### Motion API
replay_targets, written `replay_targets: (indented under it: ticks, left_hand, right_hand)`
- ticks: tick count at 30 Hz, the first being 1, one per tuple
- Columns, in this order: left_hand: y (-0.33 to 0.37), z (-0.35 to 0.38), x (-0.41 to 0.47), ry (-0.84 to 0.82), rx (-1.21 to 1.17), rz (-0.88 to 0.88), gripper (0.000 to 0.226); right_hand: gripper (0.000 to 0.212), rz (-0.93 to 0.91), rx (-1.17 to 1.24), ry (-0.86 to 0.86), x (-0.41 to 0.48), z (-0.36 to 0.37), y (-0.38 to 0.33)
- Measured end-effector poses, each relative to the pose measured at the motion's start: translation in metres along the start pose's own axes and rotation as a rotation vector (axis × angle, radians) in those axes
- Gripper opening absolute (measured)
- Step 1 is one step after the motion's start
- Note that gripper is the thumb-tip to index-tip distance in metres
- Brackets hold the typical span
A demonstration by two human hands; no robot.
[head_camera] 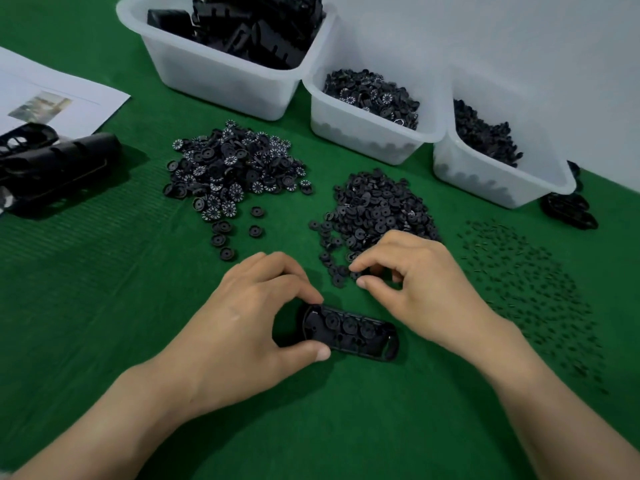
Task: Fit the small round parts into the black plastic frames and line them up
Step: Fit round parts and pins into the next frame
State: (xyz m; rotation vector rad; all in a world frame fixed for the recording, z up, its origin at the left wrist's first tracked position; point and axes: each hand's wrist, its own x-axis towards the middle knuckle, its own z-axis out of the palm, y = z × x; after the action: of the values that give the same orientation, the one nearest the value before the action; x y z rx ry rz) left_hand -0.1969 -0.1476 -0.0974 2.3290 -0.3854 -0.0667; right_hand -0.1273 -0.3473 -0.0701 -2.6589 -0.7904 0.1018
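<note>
A black plastic frame (353, 332) lies on the green mat with three round parts seated in a row inside it. My left hand (249, 320) pinches the frame's left end between thumb and forefinger. My right hand (412, 285) is at the near edge of a pile of small plain round parts (374, 209), its thumb and forefinger closed around one small part. A second pile of numbered round dials (232, 168) lies further left.
Three white bins stand at the back: frames (228, 74), dials (367, 123), small parts (491, 168). Tiny black pins (530, 282) are scattered on the right. Finished frames (52, 168) and a sheet of paper (52, 91) lie at the left.
</note>
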Motion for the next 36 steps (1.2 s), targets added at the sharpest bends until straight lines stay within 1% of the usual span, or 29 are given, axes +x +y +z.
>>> replay_targets:
  ticks: [2,5,10,13,16,19,21,24,29,32,34,36]
  left_hand:
    - [0.0,0.0,0.0,0.0,0.004,0.002,0.047]
    - [0.0,0.0,0.0,0.003,0.013,0.005,0.043]
    - [0.0,-0.001,-0.001,0.004,0.01,0.01,0.046]
    - [0.0,-0.001,-0.001,-0.002,-0.003,0.008,0.047]
    - [0.0,-0.001,-0.001,0.004,-0.011,0.005,0.048]
    - [0.0,-0.001,-0.001,0.01,-0.016,0.004,0.047]
    - [0.0,-0.001,-0.001,0.015,-0.01,0.005,0.047]
    - [0.0,-0.001,-0.002,0.019,-0.007,0.004,0.047]
    - [0.001,0.0,-0.001,0.018,-0.005,0.005,0.048]
    - [0.001,0.0,-0.002,0.021,-0.004,0.002,0.047]
    - [0.001,0.0,-0.002,0.019,-0.005,0.001,0.047]
    - [0.0,0.0,-0.003,0.018,-0.006,0.002,0.047]
  right_hand:
    - [0.01,-0.005,0.026,0.005,-0.003,-0.001,0.0]
    - [0.015,0.004,0.103,-0.023,-0.01,-0.001,-0.002]
    - [0.018,0.039,0.201,-0.032,-0.018,-0.003,0.0]
    - [0.017,0.041,0.19,-0.031,-0.017,-0.004,0.001]
    - [0.01,0.036,0.17,-0.063,-0.014,-0.001,-0.002]
    - [0.007,0.019,0.178,-0.038,-0.014,-0.003,-0.004]
    - [0.006,-0.053,0.202,-0.025,-0.017,-0.006,-0.009]
    - [0.009,-0.156,0.197,-0.073,-0.023,-0.004,-0.021]
    - [0.012,-0.214,0.063,-0.007,-0.024,0.002,-0.027]
    - [0.01,-0.25,0.008,-0.021,-0.024,0.002,-0.028]
    - [0.012,-0.218,0.064,-0.036,-0.023,-0.001,-0.025]
    - [0.013,-0.142,0.117,-0.004,-0.019,-0.003,-0.018]
